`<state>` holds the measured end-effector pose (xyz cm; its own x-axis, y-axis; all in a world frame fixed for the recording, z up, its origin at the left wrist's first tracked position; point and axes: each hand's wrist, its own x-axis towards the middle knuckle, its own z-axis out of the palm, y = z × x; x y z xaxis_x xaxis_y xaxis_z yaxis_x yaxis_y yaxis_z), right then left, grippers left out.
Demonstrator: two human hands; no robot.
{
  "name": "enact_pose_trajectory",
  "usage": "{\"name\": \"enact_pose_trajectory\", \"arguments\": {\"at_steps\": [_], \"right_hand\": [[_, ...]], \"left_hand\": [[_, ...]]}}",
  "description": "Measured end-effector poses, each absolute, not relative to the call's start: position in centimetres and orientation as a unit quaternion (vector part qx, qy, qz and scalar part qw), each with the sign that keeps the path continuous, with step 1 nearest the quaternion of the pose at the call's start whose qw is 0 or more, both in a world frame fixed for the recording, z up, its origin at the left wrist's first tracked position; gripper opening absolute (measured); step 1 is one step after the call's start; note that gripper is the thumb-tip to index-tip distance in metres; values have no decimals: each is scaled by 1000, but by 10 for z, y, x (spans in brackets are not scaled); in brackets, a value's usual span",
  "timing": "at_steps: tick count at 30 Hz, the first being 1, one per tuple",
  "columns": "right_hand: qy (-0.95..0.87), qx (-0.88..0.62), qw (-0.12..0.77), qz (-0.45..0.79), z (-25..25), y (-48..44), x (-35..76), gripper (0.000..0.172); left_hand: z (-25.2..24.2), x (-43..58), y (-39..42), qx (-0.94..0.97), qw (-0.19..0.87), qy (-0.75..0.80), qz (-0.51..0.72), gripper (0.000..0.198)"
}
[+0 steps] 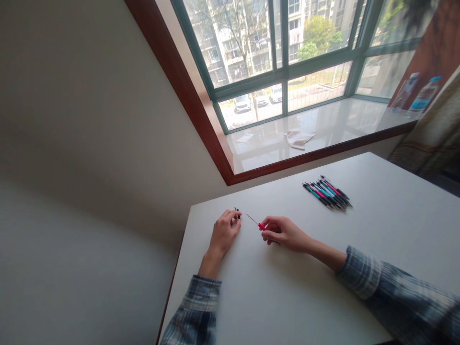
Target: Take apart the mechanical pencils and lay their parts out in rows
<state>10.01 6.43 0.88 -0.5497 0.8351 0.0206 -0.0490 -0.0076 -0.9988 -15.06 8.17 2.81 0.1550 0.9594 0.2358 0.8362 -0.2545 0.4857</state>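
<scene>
My right hand [283, 233] is closed in a pinch on a red pen barrel [262, 226]. A thin dark rod, which looks like the refill [252, 219], sticks out of the barrel toward the left. Opposite it, my left hand [224, 231] rests near the table's left corner, thumb and fingertips closed around a small dark piece [237, 212]. That piece looks like a pen part, though the fingers cover some of it. A gap separates the refill's end from the left fingertips. To the right lies a row of several pens [327, 194] in teal, red, white and black.
The white table [309, 297] meets the wall below a window with a red-brown frame [230, 179]. On the sill lie a pale cloth [299, 140] and a white paper [245, 138]. Plastic bottles [424, 96] stand at its right end, near a curtain [424, 129].
</scene>
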Motion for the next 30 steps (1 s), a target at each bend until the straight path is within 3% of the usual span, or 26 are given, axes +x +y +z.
{"name": "enact_pose_trajectory", "arguments": {"at_steps": [23, 30], "right_hand": [[-613, -317, 345, 636, 9, 64, 100, 38], [-610, -313, 349, 639, 9, 64, 100, 37]], "left_hand": [[30, -150, 80, 739, 131, 596, 286, 19], [34, -138, 77, 614, 372, 546, 431, 37]]}}
